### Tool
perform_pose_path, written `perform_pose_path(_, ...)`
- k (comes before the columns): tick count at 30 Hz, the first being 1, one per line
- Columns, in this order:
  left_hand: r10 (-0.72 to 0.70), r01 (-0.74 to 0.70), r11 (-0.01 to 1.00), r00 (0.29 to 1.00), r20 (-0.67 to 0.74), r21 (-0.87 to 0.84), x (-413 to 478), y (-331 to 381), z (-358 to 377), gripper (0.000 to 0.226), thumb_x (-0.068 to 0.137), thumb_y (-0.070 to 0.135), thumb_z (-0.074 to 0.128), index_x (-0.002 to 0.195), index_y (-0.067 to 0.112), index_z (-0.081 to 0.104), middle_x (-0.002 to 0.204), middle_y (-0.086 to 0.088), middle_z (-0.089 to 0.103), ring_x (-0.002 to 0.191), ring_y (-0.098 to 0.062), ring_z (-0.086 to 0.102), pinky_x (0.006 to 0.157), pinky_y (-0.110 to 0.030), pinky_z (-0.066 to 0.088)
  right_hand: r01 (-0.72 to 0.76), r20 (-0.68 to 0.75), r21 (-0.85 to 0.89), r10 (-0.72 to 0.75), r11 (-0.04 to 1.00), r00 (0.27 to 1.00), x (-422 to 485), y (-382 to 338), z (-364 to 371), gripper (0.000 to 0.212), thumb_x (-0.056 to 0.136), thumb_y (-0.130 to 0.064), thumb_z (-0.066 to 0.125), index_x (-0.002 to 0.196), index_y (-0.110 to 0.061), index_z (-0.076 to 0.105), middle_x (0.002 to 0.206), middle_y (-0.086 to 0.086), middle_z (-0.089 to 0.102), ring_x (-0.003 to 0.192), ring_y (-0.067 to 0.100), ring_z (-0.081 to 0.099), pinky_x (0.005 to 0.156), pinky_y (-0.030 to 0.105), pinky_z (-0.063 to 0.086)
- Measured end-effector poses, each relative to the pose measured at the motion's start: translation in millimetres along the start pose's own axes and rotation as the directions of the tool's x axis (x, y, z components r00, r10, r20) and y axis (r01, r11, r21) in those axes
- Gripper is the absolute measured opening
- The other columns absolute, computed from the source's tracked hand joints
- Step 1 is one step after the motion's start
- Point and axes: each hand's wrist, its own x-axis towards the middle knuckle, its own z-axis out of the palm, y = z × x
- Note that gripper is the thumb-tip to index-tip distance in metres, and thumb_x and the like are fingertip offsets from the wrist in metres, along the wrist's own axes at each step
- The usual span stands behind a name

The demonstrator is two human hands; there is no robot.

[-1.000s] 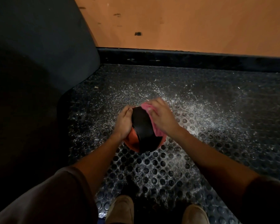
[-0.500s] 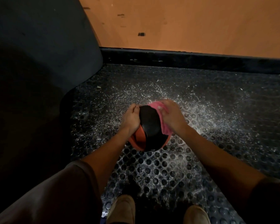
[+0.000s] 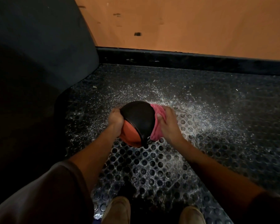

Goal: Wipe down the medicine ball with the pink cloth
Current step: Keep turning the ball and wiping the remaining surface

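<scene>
The medicine ball [image 3: 137, 121], black on top with an orange panel lower left, is held above the studded rubber floor in front of me. My left hand [image 3: 115, 120] grips its left side, fingers curled over the black edge. The pink cloth [image 3: 158, 126] lies bunched along the ball's right side. My right hand [image 3: 168, 122] presses the cloth against the ball, thumb on the pink fabric, fingers wrapped round the far side and partly hidden.
The studded black floor mat [image 3: 200, 126] is speckled with white spray or dust. A dark padded object [image 3: 39, 54] fills the left. A black baseboard [image 3: 184, 60] runs under the orange wall [image 3: 184, 21]. Both my shoes [image 3: 116, 210] stand near the bottom edge.
The ball has turned so more black surface faces up. My right hand and the cloth have slid from the top of the ball down its right side. My left hand stayed on the left.
</scene>
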Motion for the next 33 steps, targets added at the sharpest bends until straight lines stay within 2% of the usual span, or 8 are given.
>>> perform_pose_path(3, 0.015, -0.009, 0.994, 0.999, -0.049, 0.112, -22, 15, -10, 0.044, 0.090, 0.037, 0.033, 0.109, 0.011, 0.063, 0.109, -0.014, 0.066, 0.101, -0.031, 0.062, 0.093, -0.047, 0.050, -0.038, -0.007, 0.045, 0.038, 0.998, 0.999, 7, -6, 7, 0.032, 0.100, -0.025, 0.045, 0.131, -0.015, 0.046, 0.125, 0.006, 0.041, 0.116, 0.019, 0.043, 0.100, 0.036, 0.039)
perform_pose_path(6, 0.255, -0.240, 0.935, 0.966, -0.026, 0.262, -31, 32, -15, 0.026, 0.099, 0.020, 0.040, 0.111, 0.012, 0.062, 0.109, -0.006, 0.061, 0.101, -0.022, 0.056, 0.090, -0.037, 0.045, -0.011, -0.003, 0.006, 0.011, 1.000, 1.000, 33, -13, 8, 0.028, 0.099, -0.024, 0.047, 0.125, -0.015, 0.055, 0.119, 0.005, 0.050, 0.109, 0.019, 0.050, 0.093, 0.035, 0.043)
perform_pose_path(11, 0.459, -0.574, 0.750, 0.810, 0.366, 0.330, -31, 53, 0, 0.028, 0.101, 0.027, 0.043, 0.119, 0.024, 0.065, 0.122, 0.000, 0.063, 0.110, -0.016, 0.056, 0.096, -0.032, 0.043, 0.082, 0.021, -0.094, -0.080, 0.992, 0.997, 58, -29, 13, 0.026, 0.098, -0.010, 0.046, 0.120, -0.010, 0.060, 0.119, 0.007, 0.057, 0.111, 0.022, 0.052, 0.086, 0.025, 0.036)
perform_pose_path(16, 0.494, -0.581, 0.742, 0.811, 0.314, 0.335, -25, 47, 0, 0.029, 0.103, 0.030, 0.039, 0.114, 0.025, 0.065, 0.116, -0.001, 0.065, 0.107, -0.017, 0.058, 0.092, -0.032, 0.045, 0.213, 0.037, -0.142, -0.210, 0.967, 0.977, 34, -23, 19, 0.028, 0.101, -0.030, 0.043, 0.125, -0.022, 0.054, 0.122, -0.002, 0.051, 0.116, 0.018, 0.040, 0.093, 0.032, 0.036)
perform_pose_path(20, 0.496, -0.554, 0.753, 0.832, 0.249, 0.354, -30, 43, -1, 0.032, 0.104, 0.034, 0.034, 0.114, 0.024, 0.062, 0.114, -0.001, 0.063, 0.102, -0.017, 0.056, 0.082, -0.030, 0.041, -0.130, 0.013, -0.010, 0.130, 0.991, 0.991, 7, 24, 19, 0.036, 0.102, -0.043, 0.032, 0.125, -0.017, 0.043, 0.120, 0.006, 0.051, 0.110, 0.022, 0.052, 0.094, 0.049, 0.048)
perform_pose_path(22, 0.507, -0.536, 0.743, 0.842, 0.187, 0.400, -34, 42, 1, 0.031, 0.103, 0.036, 0.033, 0.112, 0.026, 0.060, 0.114, -0.001, 0.063, 0.101, -0.018, 0.055, 0.082, -0.031, 0.040, -0.184, -0.010, 0.041, 0.184, 0.982, 0.983, 11, 18, 24, 0.034, 0.103, -0.038, 0.032, 0.119, -0.011, 0.045, 0.113, 0.008, 0.052, 0.103, 0.022, 0.054, 0.091, 0.045, 0.048)
perform_pose_path(27, 0.488, -0.465, 0.719, 0.867, 0.101, 0.517, -36, 38, 3, 0.027, 0.098, 0.046, 0.031, 0.099, 0.025, 0.048, 0.114, -0.005, 0.057, 0.108, -0.030, 0.051, 0.094, -0.050, 0.042, 0.144, -0.041, -0.118, -0.150, 0.982, 0.988, 43, -23, 20, 0.026, 0.102, -0.028, 0.041, 0.113, -0.011, 0.058, 0.109, 0.005, 0.055, 0.103, 0.022, 0.049, 0.087, 0.036, 0.040)
perform_pose_path(33, 0.514, -0.525, 0.676, 0.839, 0.180, 0.517, -47, 34, 7, 0.017, 0.102, 0.038, 0.031, 0.092, 0.026, 0.038, 0.093, -0.006, 0.057, 0.092, -0.030, 0.054, 0.074, -0.039, 0.039, 0.046, -0.096, 0.059, -0.040, 0.997, 0.995, 14, 8, 16, 0.084, 0.079, -0.083, 0.016, 0.112, -0.013, 0.050, 0.102, 0.001, 0.047, 0.087, 0.006, 0.049, 0.074, 0.021, 0.043)
